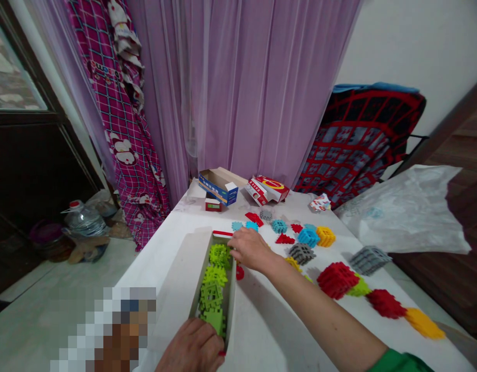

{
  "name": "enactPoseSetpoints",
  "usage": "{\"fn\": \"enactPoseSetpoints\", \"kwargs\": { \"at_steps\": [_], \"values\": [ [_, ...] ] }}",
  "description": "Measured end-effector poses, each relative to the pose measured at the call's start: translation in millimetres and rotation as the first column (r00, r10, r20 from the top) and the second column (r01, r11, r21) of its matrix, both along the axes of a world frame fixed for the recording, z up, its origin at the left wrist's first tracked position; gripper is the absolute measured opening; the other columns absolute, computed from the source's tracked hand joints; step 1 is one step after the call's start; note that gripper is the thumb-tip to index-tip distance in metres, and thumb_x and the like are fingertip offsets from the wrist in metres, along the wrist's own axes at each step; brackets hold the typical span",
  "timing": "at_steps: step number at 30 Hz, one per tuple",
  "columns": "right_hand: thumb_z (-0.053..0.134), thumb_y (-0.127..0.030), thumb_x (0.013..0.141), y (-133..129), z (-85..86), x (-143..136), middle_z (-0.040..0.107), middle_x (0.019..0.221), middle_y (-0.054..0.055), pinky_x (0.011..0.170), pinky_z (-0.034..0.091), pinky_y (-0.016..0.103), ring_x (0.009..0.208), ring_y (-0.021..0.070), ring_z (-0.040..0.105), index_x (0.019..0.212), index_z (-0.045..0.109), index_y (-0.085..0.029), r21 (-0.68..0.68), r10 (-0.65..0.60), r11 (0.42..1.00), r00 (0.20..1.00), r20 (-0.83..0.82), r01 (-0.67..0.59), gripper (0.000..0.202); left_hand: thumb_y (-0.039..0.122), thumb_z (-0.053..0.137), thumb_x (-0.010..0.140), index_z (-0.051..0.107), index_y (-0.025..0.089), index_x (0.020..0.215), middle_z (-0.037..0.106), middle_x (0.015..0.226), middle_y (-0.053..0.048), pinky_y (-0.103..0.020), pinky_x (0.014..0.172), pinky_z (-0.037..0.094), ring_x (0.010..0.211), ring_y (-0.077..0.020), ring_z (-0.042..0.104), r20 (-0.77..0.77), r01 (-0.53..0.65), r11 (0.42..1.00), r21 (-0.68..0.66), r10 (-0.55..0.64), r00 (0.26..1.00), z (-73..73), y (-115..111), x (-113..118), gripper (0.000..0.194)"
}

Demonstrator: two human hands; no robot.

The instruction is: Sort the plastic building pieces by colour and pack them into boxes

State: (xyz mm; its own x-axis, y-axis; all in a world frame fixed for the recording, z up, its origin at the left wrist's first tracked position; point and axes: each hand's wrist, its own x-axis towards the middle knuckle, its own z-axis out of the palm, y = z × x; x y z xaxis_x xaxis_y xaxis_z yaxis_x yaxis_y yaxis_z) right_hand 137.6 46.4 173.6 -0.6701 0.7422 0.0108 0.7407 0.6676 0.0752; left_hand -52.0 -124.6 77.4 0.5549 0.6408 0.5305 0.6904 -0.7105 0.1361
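Observation:
An open white box (231,305) with its lid folded out to the left lies lengthwise on the white table. Several green interlocking plastic pieces (212,294) fill it in a row. My left hand (195,347) is at the near end, its bent fingers over the box and against the nearest green piece; whether it grips that piece is unclear. At the far end, my right hand (249,249) reaches over the right wall with curled fingers beside the far green pieces. What those fingertips hold, if anything, is hidden.
Right of the box lie red pieces (338,280), yellow pieces (325,236), grey pieces (369,260) and blue pieces (308,236). A blue carton (218,187) and a red carton (267,189) stand at the back. A clear plastic bag (409,212) hangs at the right edge.

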Motion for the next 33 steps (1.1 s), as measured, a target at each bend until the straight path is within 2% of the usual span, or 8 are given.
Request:
{"fn": "enactPoseSetpoints", "kwargs": {
  "at_steps": [5, 10, 15, 18, 21, 23, 26, 33],
  "values": [
    [0.060, -0.026, 0.086, 4, -3.8, -40, 0.073, 0.097, 0.012, 0.086, 0.040, 0.035, 0.104, 0.0262, 0.058, 0.093, 0.076, -0.014, -0.025, 0.045, 0.999, 0.989, 0.142, -0.042, 0.022, 0.030, 0.057, 0.093, 0.051, 0.023, 0.071, 0.057, 0.066, 0.006, -0.028, 0.061, 0.035, 0.062, -0.0129, 0.049, 0.030, 0.006, 0.999, 0.034, -0.007, 1.000, -5.1, 1, 0, 0.024],
    [0.058, -0.021, 0.082, -2, 6.5, -44, 0.075, 0.097, 0.011, 0.081, 0.043, 0.033, 0.099, 0.0244, 0.064, 0.094, 0.077, -0.017, -0.059, 0.019, 0.998, 0.984, 0.177, -0.008, 0.022, 0.029, 0.057, 0.093, 0.052, 0.023, 0.072, 0.057, 0.067, 0.005, -0.029, 0.063, 0.036, 0.064, -0.0128, 0.050, 0.056, -0.004, 1.000, 0.027, 0.002, 0.998, -3.9, 1, 1, 0.021],
    [0.059, -0.025, 0.082, -9, 29.4, -23, 0.077, 0.092, 0.005, 0.068, 0.042, 0.028, 0.086, 0.0206, 0.067, 0.088, 0.078, -0.027, -0.090, -0.069, 0.993, 0.996, 0.056, 0.074, 0.020, 0.027, 0.060, 0.090, 0.053, 0.023, 0.075, 0.059, 0.070, 0.005, -0.029, 0.064, 0.037, 0.065, -0.0141, 0.052, -0.006, -0.013, 1.000, -0.012, 0.013, 1.000, -0.2, -2, 1, 0.017],
    [0.057, -0.029, 0.086, -13, 41.6, -1, 0.076, 0.095, 0.002, 0.068, 0.041, 0.027, 0.088, 0.0186, 0.066, 0.090, 0.076, -0.027, -0.067, -0.139, 0.989, 0.987, -0.084, 0.134, 0.020, 0.024, 0.059, 0.090, 0.053, 0.023, 0.075, 0.059, 0.070, 0.004, -0.029, 0.064, 0.039, 0.066, -0.0140, 0.053, -0.001, -0.013, 1.000, -0.005, 0.013, 1.000, 1.5, -4, 0, 0.016],
    [0.053, -0.029, 0.090, -18, 50.3, 29, 0.074, 0.096, 0.000, 0.070, 0.040, 0.026, 0.086, 0.0160, 0.065, 0.092, 0.075, -0.026, -0.035, -0.271, 0.963, 0.944, -0.191, 0.269, 0.022, 0.021, 0.058, 0.090, 0.054, 0.023, 0.078, 0.061, 0.072, 0.004, -0.028, 0.068, 0.041, 0.069, -0.0138, 0.055, -0.004, -0.012, 0.999, -0.033, 0.012, 1.000, 3.6, -4, -1, 0.013],
    [0.052, -0.029, 0.091, -23, 51.0, 49, 0.074, 0.094, 0.001, 0.070, 0.040, 0.026, 0.085, 0.0164, 0.065, 0.091, 0.074, -0.025, 0.005, -0.368, 0.927, 0.913, -0.177, 0.374, 0.022, 0.020, 0.056, 0.091, 0.055, 0.023, 0.078, 0.061, 0.072, 0.004, -0.028, 0.068, 0.042, 0.069, -0.0138, 0.056, -0.008, -0.004, 0.999, -0.051, 0.004, 1.000, 5.2, -3, -2, 0.013],
    [0.051, -0.029, 0.092, -35, 36.1, 67, 0.072, 0.095, 0.006, 0.072, 0.042, 0.028, 0.090, 0.0201, 0.065, 0.091, 0.072, -0.022, 0.057, -0.437, 0.896, 0.897, -0.062, 0.440, 0.022, 0.021, 0.054, 0.092, 0.055, 0.023, 0.078, 0.061, 0.072, 0.004, -0.027, 0.066, 0.044, 0.068, -0.0137, 0.056, -0.007, 0.016, 0.998, -0.058, -0.016, 1.000, 8.1, -1, -3, 0.014],
    [0.050, -0.020, 0.093, -90, -44.0, 61, 0.072, 0.097, 0.010, 0.082, 0.046, 0.032, 0.098, 0.0242, 0.065, 0.097, 0.072, -0.017, -0.108, -0.331, 0.932, 0.934, 0.134, 0.346, 0.022, 0.022, 0.055, 0.092, 0.056, 0.025, 0.081, 0.066, 0.076, 0.004, -0.025, 0.067, 0.047, 0.070, -0.0141, 0.061, -0.055, 0.056, 0.994, -0.093, -0.062, 0.997, 17.6, 0, -8, 0.011]
  ]
}}
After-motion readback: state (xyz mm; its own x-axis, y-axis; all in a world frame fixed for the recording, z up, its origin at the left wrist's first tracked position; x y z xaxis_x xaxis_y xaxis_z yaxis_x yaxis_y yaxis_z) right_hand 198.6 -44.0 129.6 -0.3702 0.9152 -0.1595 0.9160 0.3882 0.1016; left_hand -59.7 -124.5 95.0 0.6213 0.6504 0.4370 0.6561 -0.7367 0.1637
